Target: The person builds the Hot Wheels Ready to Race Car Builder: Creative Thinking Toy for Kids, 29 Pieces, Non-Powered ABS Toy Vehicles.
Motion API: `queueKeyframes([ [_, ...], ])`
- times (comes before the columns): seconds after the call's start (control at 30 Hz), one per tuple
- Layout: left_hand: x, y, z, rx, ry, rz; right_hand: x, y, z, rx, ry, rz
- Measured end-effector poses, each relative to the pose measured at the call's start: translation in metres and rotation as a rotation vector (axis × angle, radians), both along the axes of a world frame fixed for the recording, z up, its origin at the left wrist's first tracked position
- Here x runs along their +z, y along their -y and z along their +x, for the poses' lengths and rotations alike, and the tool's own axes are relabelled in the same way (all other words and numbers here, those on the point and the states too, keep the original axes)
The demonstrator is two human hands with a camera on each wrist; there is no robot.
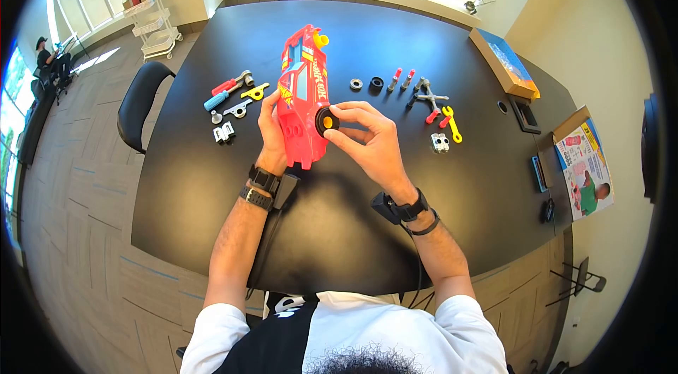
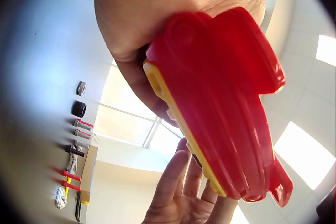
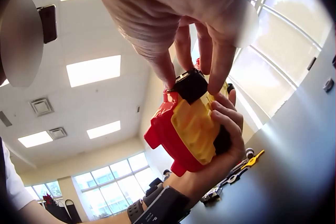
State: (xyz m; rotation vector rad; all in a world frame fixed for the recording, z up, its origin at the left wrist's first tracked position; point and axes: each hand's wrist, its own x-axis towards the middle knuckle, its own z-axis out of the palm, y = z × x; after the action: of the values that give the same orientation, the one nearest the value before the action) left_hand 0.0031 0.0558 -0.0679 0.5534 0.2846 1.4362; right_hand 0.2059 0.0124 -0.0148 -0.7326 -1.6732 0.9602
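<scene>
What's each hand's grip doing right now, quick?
Left hand: grip closed, holding the red truck.
Right hand: grip closed, pinching a black wheel at the truck's side.

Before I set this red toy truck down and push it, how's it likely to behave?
The red toy truck probably feels stiff, given its crisply moulded edges. It may be slightly slippery, since its red shell shows glossy highlights. It might roll unevenly: the far yellow hub looks bare, while the right hand pinches a black wheel at the near end.
</scene>
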Motion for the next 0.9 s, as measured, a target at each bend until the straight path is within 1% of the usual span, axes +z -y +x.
queueKeyframes([
  [0.07, 0.003, 0.002, 0.0, -0.01, 0.002, 0.007, -0.003, 0.002, -0.004, -0.007, -0.087, 0.002],
  [0.17, 0.001, 0.0, 0.0, 0.001, 0.018, 0.015, 0.0, 0.008, -0.01, 0.001, -0.142, 0.013],
  [0.4, -0.005, -0.004, -0.003, -0.002, 0.033, 0.044, -0.005, 0.005, -0.01, -0.009, -0.081, 0.075],
  [0.6, -0.007, -0.004, -0.003, -0.01, 0.04, 0.03, -0.012, 0.004, -0.015, -0.036, -0.154, 0.06],
  [0.67, -0.006, -0.004, -0.002, -0.009, 0.026, 0.023, -0.016, 0.003, -0.017, -0.029, -0.214, 0.032],
  [0.9, -0.008, -0.005, -0.003, -0.007, 0.045, 0.042, -0.026, 0.002, -0.026, -0.042, -0.277, 0.014],
])
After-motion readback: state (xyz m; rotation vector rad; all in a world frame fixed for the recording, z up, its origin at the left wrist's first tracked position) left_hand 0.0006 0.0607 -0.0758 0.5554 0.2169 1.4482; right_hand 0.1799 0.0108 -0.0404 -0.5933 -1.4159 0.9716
